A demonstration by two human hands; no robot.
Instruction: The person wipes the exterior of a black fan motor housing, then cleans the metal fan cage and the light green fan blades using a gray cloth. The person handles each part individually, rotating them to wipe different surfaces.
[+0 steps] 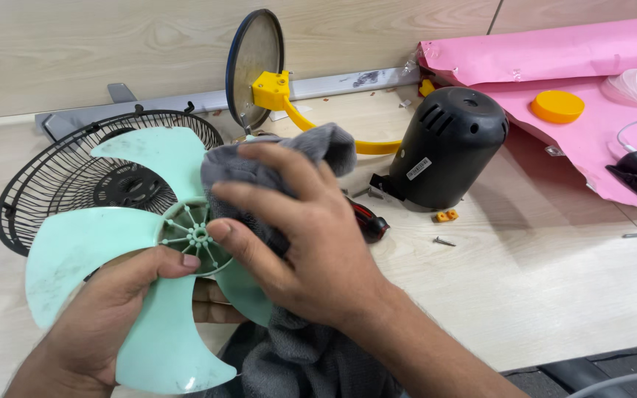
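Observation:
A mint-green fan blade point(75, 254) with three lobes is held over the table. My left hand point(116, 309) grips it from below, thumb pressed by the ribbed hub point(197, 236). My right hand point(300, 243) presses a grey cloth point(311, 147) onto the blade's right lobe; the cloth bunches above my fingers and hangs down below my wrist point(296, 357). That lobe is mostly hidden under the cloth and hand.
A black wire fan guard point(53, 177) lies behind the blade. A black motor housing point(447, 147), a yellow-armed round mirror point(256, 63), a red-handled screwdriver point(369, 221), a loose screw point(444, 241) and small yellow clips point(447, 215) are on the wooden table. Pink sheet point(554, 59) with an orange lid point(558, 105) at right.

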